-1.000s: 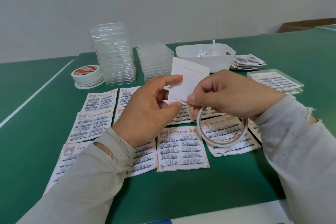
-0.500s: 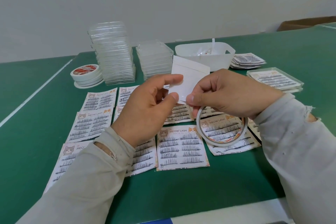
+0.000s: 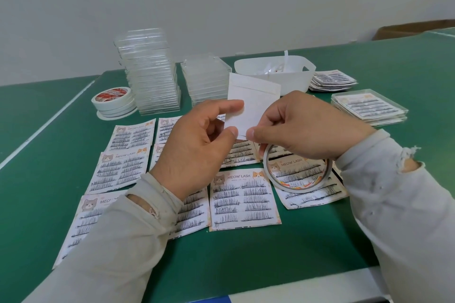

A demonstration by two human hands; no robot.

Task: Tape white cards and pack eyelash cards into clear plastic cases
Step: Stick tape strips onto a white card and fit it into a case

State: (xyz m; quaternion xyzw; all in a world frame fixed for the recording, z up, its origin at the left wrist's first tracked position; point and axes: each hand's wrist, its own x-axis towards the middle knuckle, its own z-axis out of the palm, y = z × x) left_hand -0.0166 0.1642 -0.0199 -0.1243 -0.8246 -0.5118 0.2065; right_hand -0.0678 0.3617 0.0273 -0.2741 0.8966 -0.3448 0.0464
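A white card (image 3: pixel 253 103) is held upright above the table, a strip of tape across its top edge. My left hand (image 3: pixel 197 145) pinches the card's left edge between index finger and thumb. My right hand (image 3: pixel 305 125) pinches the card's bottom edge at its thumb tip, and a thin tape roll (image 3: pixel 296 171) hangs from its lower fingers. Several eyelash cards (image 3: pixel 243 198) marked MEOW LASH lie face up below both hands. Two stacks of clear plastic cases (image 3: pixel 150 74) stand at the back.
A white bin (image 3: pixel 302 76) with paper strips sits behind the card. Spare tape rolls (image 3: pixel 113 101) lie at the back left. Packed cases (image 3: pixel 369 106) and a pile of eyelash cards (image 3: pixel 332 80) are at the right. A cardboard box (image 3: pixel 413 29) is far right.
My left thumb has slid right along the card's bottom edge until it nearly meets my right thumb. The card and the tape roll have stayed in place.
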